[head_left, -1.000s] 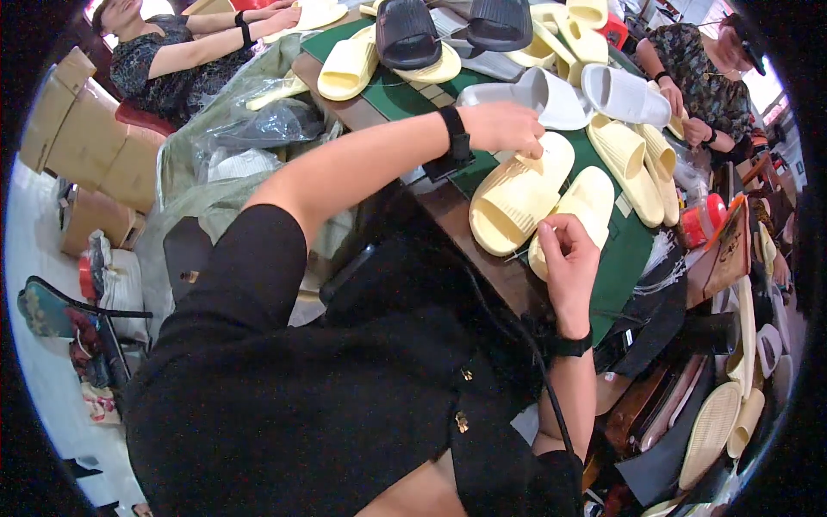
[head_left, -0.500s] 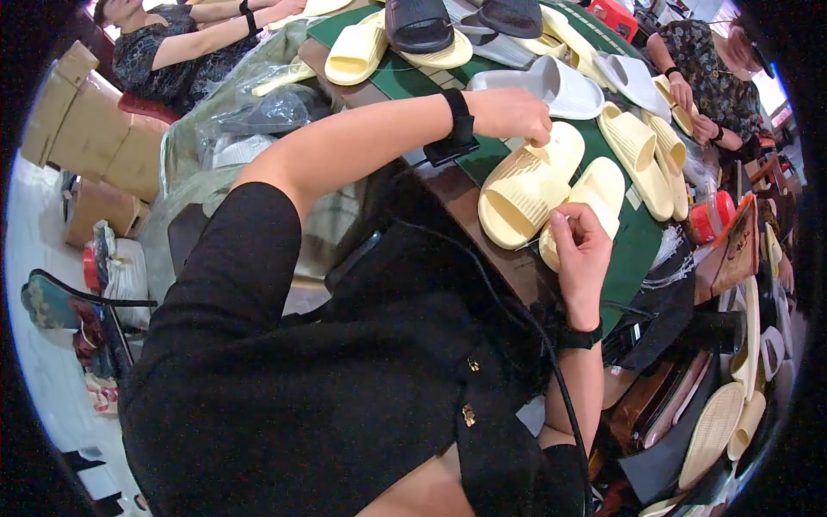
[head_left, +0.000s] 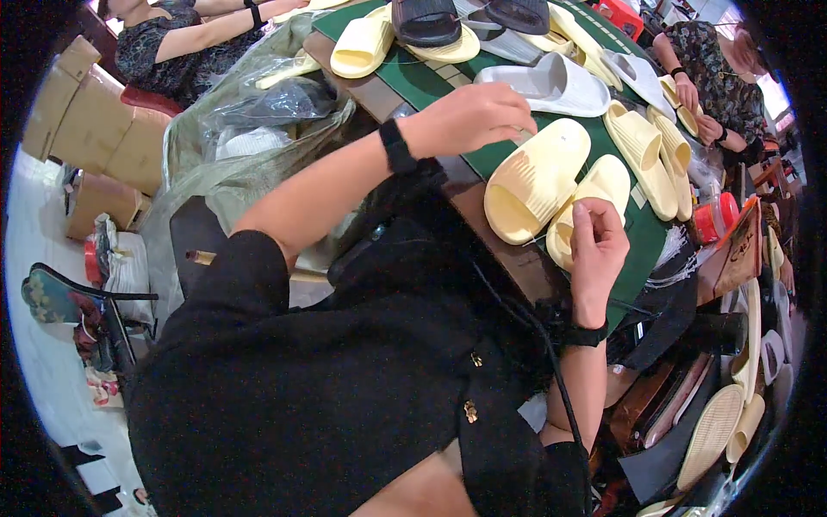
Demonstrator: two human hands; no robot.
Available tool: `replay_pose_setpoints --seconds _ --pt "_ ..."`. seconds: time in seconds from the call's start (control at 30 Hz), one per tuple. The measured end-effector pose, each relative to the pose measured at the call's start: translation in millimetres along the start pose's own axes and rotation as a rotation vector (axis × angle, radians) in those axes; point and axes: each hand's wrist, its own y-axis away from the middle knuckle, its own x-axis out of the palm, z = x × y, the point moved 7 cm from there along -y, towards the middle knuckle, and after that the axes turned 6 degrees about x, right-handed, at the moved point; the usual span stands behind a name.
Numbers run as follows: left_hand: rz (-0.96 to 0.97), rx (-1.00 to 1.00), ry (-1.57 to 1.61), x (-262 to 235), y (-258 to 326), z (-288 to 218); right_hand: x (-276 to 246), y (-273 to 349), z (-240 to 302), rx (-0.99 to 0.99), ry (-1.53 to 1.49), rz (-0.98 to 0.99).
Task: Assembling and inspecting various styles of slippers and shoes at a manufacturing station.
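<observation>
A pair of pale yellow slippers lies on the green mat [head_left: 633,284] in front of me: the left slipper [head_left: 538,177] and the right slipper [head_left: 607,185], toes towards me. My left hand [head_left: 472,119] hovers beside the left slipper's heel end, its fingers loosely bent and slightly apart, with nothing visible in them. At the toe of the right slipper, my right hand [head_left: 600,246] is closed, thumb against fingers. Whatever it pinches is too small to make out. A thin pale strand shows between the two toes, close to that hand.
Beyond lie a grey slipper [head_left: 556,84], black slippers [head_left: 426,21] and more yellow slippers [head_left: 644,155]. White strands [head_left: 672,260] hang at the table's right edge, near a red container [head_left: 715,217]. Plastic bags [head_left: 276,108] stand left. Two people sit across the table, one handling a slipper.
My left hand has moved left, away from the left slipper's heel end, and its fingers have loosened. My right hand stays closed at the right slipper's toe.
</observation>
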Motion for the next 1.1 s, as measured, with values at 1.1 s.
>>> replay_pose_setpoints --seconds 1.1 --pt "0.487 -0.219 -0.247 110 -66 69 -38 -19 -2 -0.009 -0.153 -0.159"
